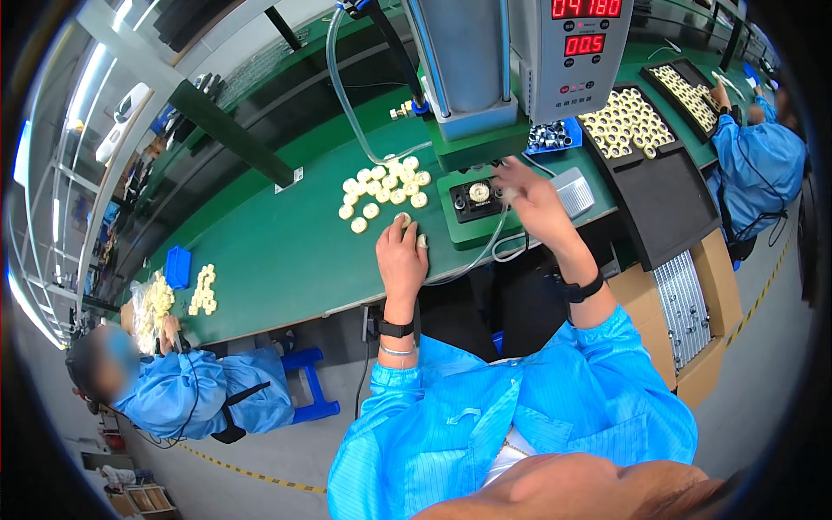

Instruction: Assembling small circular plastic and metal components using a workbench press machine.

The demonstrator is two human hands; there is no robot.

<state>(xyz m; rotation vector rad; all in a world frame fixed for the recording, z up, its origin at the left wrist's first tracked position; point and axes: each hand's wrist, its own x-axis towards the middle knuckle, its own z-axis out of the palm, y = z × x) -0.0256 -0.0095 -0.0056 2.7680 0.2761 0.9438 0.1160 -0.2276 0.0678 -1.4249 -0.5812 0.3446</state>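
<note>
My left hand (400,264) rests on the green bench, its fingertips closed around a cream plastic gear (404,220). A pale cover shows on the thumb. Just beyond it spreads a loose group of cream round gears (381,186). My right hand (533,204) reaches to the right side of the press fixture, somewhat blurred, with its fingers apart and nothing visible in them. On the black fixture block (462,208) sits one cream toothed gear (478,192). The green press head (479,146) stands above the fixture.
A grey control box (568,87) hangs right of the press. Behind my right hand are a blue bin (555,135) of metal parts and a black tray (663,208) holding gears at its far end. A cardboard box (711,321) stands at right. People in blue work at both sides.
</note>
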